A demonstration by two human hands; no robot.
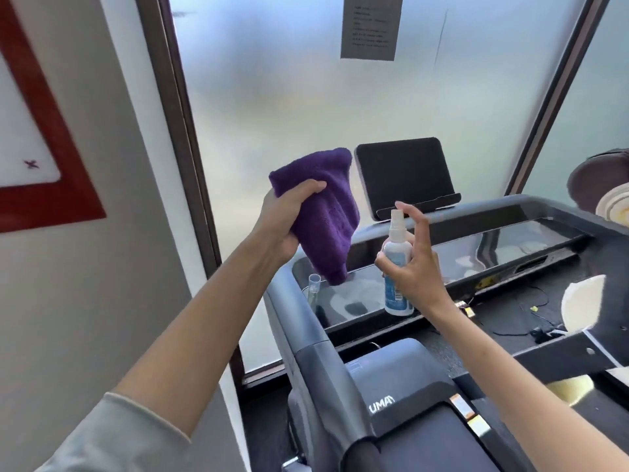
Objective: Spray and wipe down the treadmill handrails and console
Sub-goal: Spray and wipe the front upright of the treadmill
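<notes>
My left hand (284, 219) grips a bunched purple cloth (323, 216) and holds it up above the left end of the treadmill console (459, 253). My right hand (413, 267) is wrapped around a small white spray bottle (396, 267) with a blue label. The forefinger arches over the nozzle, which points toward the cloth. The bottle hovers upright over the console's glossy black panel. A dark tablet-like screen (405, 172) stands at the back of the console. The grey left handrail (306, 352) runs down toward me.
A clear bottle cap (313, 281) sits at the console's left corner. Thin cables and a small yellow clip (532, 308) lie on the right tray. A frosted glass wall (340, 107) stands behind, and a wall with a red-framed board (51, 165) is at my left.
</notes>
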